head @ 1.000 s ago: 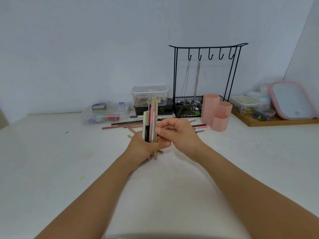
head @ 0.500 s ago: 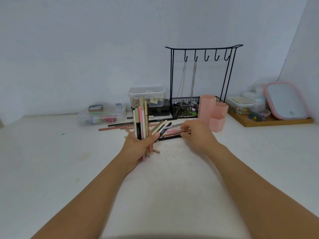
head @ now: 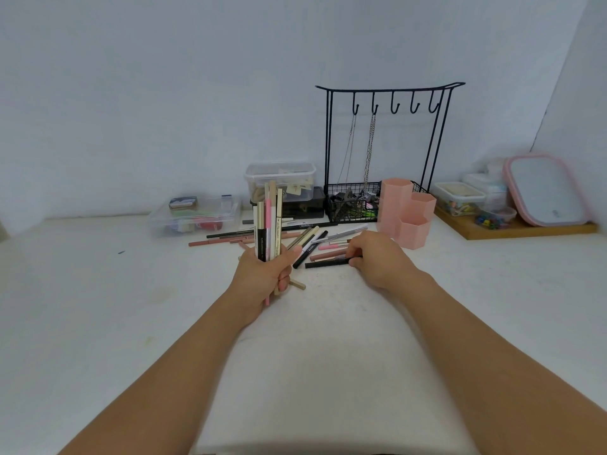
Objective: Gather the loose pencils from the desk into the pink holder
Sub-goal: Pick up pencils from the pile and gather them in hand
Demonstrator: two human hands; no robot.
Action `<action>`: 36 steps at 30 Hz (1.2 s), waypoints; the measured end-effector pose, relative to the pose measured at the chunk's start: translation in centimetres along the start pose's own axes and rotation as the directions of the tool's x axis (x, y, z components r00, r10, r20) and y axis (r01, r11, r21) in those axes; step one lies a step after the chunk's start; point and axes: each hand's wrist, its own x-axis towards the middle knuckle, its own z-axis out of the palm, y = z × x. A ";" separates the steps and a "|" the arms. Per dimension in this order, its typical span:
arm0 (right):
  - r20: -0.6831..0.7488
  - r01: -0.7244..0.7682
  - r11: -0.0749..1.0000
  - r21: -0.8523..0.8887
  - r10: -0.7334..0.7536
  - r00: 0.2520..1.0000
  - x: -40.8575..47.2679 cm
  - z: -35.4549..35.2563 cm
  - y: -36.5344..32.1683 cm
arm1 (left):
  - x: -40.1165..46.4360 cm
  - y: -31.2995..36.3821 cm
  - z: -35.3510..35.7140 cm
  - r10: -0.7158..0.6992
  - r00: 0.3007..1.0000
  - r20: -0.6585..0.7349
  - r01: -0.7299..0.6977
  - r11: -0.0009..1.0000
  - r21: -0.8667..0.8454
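My left hand [head: 267,274] grips an upright bundle of pencils [head: 267,224], pink, black, cream and beige, above the white desk [head: 131,307]. My right hand [head: 377,257] rests on the desk to the right, its fingers closed on the ends of a black pencil [head: 323,264] and a brown-pink one [head: 328,255] that lie flat. More loose pencils [head: 230,236] are scattered behind and between the hands. The pink holder [head: 407,213], made of hexagonal cups, stands just behind my right hand.
A black wire rack [head: 387,149] with hooks, chains and a basket stands behind the holder. Clear plastic boxes [head: 197,215] and a lidded tub [head: 282,178] line the back wall. A wooden tray [head: 512,228] with small containers and a pink-rimmed lid sits at the right.
My right hand left the bundle, went right and down to the desk, and closed on lying pencils. My left hand with the bundle shifted slightly left.
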 end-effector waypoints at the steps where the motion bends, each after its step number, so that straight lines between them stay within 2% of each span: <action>1: -0.002 0.002 1.000 0.009 -0.002 1.000 0.0 0.0 0.0 | 0.0 0.1 0.0 0.000 1.000 0.002 0.000 1.000 -0.007; 3: -0.052 0.010 0.994 0.113 -0.004 0.999 0.2 -0.3 -0.1 | -0.1 0.1 0.0 0.000 1.000 0.004 0.000 1.000 -0.009; 5: -0.113 0.017 0.946 0.325 0.021 0.993 0.1 -1.2 -0.7 | -0.3 0.2 0.1 -0.003 1.000 0.011 0.003 1.000 -0.006; 6: -0.109 0.010 0.886 0.463 0.046 0.993 -0.1 -1.7 -1.2 | -0.3 0.3 0.1 -0.005 1.000 0.015 0.005 1.000 -0.005; 8: -0.009 -0.026 0.677 0.736 0.048 0.999 -0.8 -2.5 -2.4 | -0.4 0.4 0.2 -0.001 1.000 0.016 0.001 1.000 0.008; 10: 0.072 -0.046 0.515 0.856 -0.031 0.997 -1.5 -2.8 -3.2 | -0.7 0.5 0.4 0.015 1.000 0.004 -0.015 0.998 0.060; 12: 0.104 -0.046 0.441 0.896 -0.109 0.989 -1.9 -2.9 -3.8 | -1.0 0.7 0.7 0.041 0.999 -0.009 -0.039 0.993 0.107; 15: 0.107 -0.026 0.416 0.909 -0.173 0.979 -2.4 -3.4 -4.4 | -1.2 1.0 1.4 0.064 0.998 0.006 -0.064 0.998 0.022; 18: 0.103 -0.018 0.394 0.919 -0.196 0.975 -3.0 -3.8 -4.5 | -1.2 1.8 2.8 0.087 0.993 0.076 -0.098 0.984 0.149; 20: 0.093 -0.024 0.400 0.916 -0.155 0.983 -3.1 -4.2 -4.2 | -1.0 2.4 4.0 0.061 0.990 0.130 -0.088 0.975 0.206; 23: 0.074 -0.051 0.411 0.910 -0.039 0.997 -2.9 -5.0 -2.9 | -0.5 3.1 6.2 0.035 0.992 0.125 -0.070 0.956 0.286; 27: 0.068 -0.070 0.445 0.893 0.021 0.997 -2.6 -5.6 -1.0 | 0.5 2.6 9.7 0.010 0.999 0.042 -0.018 0.980 0.197; 30: 0.117 -0.106 0.334 0.936 -0.012 0.993 -2.6 -5.4 -1.1 | 0.7 1.3 11.6 0.075 0.995 0.062 -0.088 0.966 0.242; 33: 0.070 -0.092 0.270 0.958 0.092 0.993 -2.3 -4.8 -1.6 | 0.4 0.5 12.1 0.145 0.976 0.160 -0.195 0.910 0.367; 35: 0.032 -0.062 0.274 0.960 0.115 0.993 -2.2 -4.4 -2.0 | 0.5 0.2 11.9 0.174 0.973 0.151 -0.219 0.900 0.376; 36: 0.011 -0.048 0.316 0.947 0.118 0.993 -2.3 -4.3 -2.3 | 0.6 0.1 11.8 0.172 0.974 0.144 -0.215 0.901 0.376</action>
